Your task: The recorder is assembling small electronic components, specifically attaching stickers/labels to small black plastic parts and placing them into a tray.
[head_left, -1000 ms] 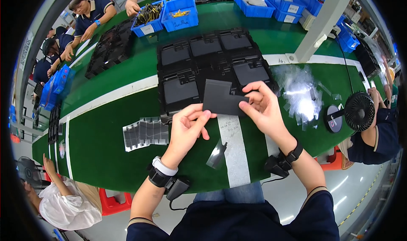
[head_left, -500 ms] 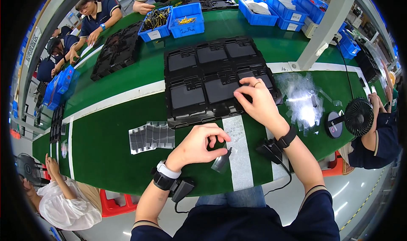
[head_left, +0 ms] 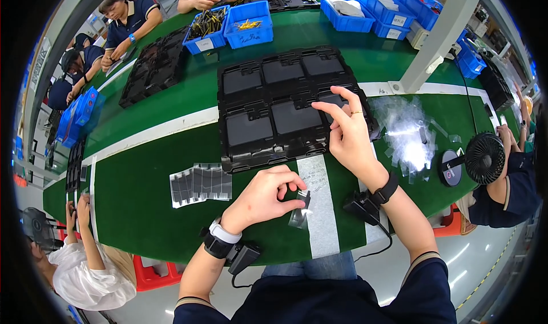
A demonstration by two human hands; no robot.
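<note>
- the dark sheet (head_left: 297, 118) has moved from both hands into the near-row middle pocket of the black tray (head_left: 274, 154)
- right hand (head_left: 353, 144): fingers spread above the tray's right side, nothing visible in them
- left hand (head_left: 260, 198): fingers nearly pinched together at the clear strip (head_left: 298, 217); cannot tell whether they grip it

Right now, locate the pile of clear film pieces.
In the head view, the pile of clear film lies right of centre on the green tabletop, between the black compartmented tray and the small black fan, to the right of the right hand.
</note>
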